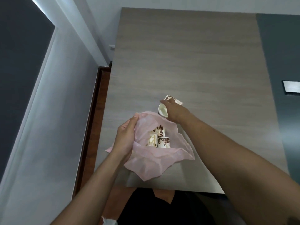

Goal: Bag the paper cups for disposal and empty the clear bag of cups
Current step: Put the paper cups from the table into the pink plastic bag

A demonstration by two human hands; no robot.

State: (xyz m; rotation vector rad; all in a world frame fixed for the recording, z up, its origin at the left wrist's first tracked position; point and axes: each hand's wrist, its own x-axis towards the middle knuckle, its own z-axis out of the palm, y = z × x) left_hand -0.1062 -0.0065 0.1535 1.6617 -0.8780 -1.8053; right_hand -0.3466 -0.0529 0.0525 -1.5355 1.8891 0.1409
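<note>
A thin pink plastic bag [151, 164] lies open on the near part of the wooden table [194, 62]. Inside it lie several white paper cups with a brown coffee-bean print [164, 142]. My left hand [125, 140] grips the bag's left rim and holds the mouth open. Just beyond the bag, my right hand [173, 111] closes around a white paper cup [162, 109] with its open mouth facing left. Another bean-print cup [174, 99] lies on its side right behind that hand. No clear bag is identifiable.
A dark phone-like slab [291, 87] rests at the table's right edge. A grey wall and brown floor strip [97, 111] run along the left of the table. A scrap of pale plastic [108, 221] shows at the bottom edge, near my dark-clothed lap.
</note>
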